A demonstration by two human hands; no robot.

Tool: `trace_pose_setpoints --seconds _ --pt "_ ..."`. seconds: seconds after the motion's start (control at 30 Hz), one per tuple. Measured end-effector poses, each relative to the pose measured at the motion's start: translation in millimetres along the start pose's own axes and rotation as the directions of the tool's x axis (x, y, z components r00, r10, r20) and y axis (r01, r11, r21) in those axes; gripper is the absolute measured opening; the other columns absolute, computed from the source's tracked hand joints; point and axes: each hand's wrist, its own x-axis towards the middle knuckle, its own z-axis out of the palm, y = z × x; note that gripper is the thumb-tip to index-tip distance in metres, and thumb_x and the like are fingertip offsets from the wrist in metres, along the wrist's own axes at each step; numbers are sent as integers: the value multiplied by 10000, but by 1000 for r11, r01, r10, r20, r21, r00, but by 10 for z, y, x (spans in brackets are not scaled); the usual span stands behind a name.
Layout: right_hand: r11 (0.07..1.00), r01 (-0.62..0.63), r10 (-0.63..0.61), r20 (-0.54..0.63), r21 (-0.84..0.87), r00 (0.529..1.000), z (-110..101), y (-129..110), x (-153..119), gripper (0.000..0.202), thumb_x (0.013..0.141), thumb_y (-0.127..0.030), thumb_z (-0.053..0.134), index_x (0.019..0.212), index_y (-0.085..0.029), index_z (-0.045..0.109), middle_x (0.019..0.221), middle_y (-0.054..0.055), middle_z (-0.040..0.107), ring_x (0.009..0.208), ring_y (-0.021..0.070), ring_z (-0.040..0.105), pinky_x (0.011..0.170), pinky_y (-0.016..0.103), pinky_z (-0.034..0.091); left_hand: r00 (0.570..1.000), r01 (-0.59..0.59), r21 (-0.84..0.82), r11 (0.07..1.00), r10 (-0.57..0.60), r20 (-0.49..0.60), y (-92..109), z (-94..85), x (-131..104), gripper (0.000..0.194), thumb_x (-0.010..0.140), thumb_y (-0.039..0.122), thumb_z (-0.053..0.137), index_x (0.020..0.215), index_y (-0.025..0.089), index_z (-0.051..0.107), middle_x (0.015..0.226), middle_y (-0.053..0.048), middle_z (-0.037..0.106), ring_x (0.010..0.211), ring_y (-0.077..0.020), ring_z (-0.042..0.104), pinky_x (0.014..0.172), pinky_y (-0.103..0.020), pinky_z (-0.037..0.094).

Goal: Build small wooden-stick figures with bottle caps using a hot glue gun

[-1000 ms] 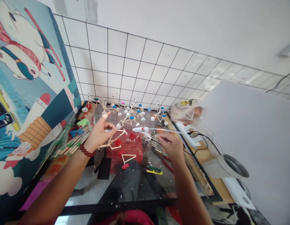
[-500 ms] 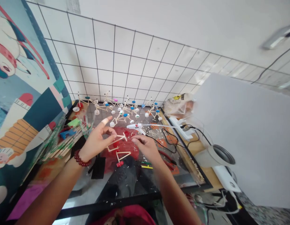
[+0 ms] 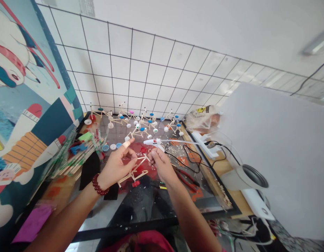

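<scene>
My left hand [image 3: 121, 163], with a bandaged forefinger and a red bead bracelet, pinches a small frame of thin wooden sticks [image 3: 141, 158]. At the frame's far end is a short crosspiece, where my right hand [image 3: 161, 163] has its fingertips closed; they partly hide the stick. Below both hands another stick frame with a red cap [image 3: 136, 183] lies on the red mat [image 3: 148, 172]. A white glue gun [image 3: 152, 141] rests just beyond my right hand. Near it sits a small red cap [image 3: 143, 149].
Several little stick bicycles [image 3: 142, 129] with bottle-cap wheels stand along the back. Bundled sticks [image 3: 72, 159] lie at left beside blue and white caps [image 3: 113, 146]. Red-handled pliers [image 3: 188, 180], a black cable [image 3: 190, 159] and a power strip [image 3: 205, 144] are at right.
My right hand has come left and closed on the crosspiece of the stick frame. The view has shifted slightly, and the blue and white caps behind my left hand now show.
</scene>
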Motion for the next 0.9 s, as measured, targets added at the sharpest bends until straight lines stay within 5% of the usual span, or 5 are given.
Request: trace_pose_setpoints --seconds 0.13,0.3,0.37,0.6,0.9 --pt "998 33 -23 -169 56 985 -258 12 3 409 871 -581 536 693 -230 426 624 -61 423 530 102 398 523 232 381 997 34 -25 999 -35 -62 -44 -26 38 645 830 224 617 1445 190 426 799 22 648 773 -136 631 801 -286 490" --pt "859 -60 -211 -459 -508 863 -954 66 -117 494 855 -573 563 546 -225 399 490 -60 360 494 111 343 490 261 322 994 57 43 997 -52 -93 -127 -178 107 675 834 251 615 1462 156 389 797 23 655 762 -138 626 758 -270 493" --pt "775 -86 -186 -356 -626 916 -1063 95 -176 396 773 -530 683 600 -200 549 503 -42 470 503 127 423 518 275 384 996 40 109 993 -30 -88 -152 -217 151 684 833 258 617 1469 158 386 799 26 662 766 -138 629 782 -273 495" --pt "743 362 -326 168 -563 930 -353 106 -90 427 798 -352 754 1201 -244 663 1219 104 650 1103 249 622 935 400 505 987 -119 229 966 89 137 -126 -59 313 629 841 254 596 1447 186 443 823 20 699 767 -141 654 803 -275 520" --pt "790 415 -426 82 -451 901 2 324 271 132 874 -240 625 822 -235 746 799 37 651 741 174 606 688 303 487 994 -77 255 964 54 96 -78 -115 369 612 842 299 651 1428 241 483 1064 -47 755 932 -204 707 872 -342 548"
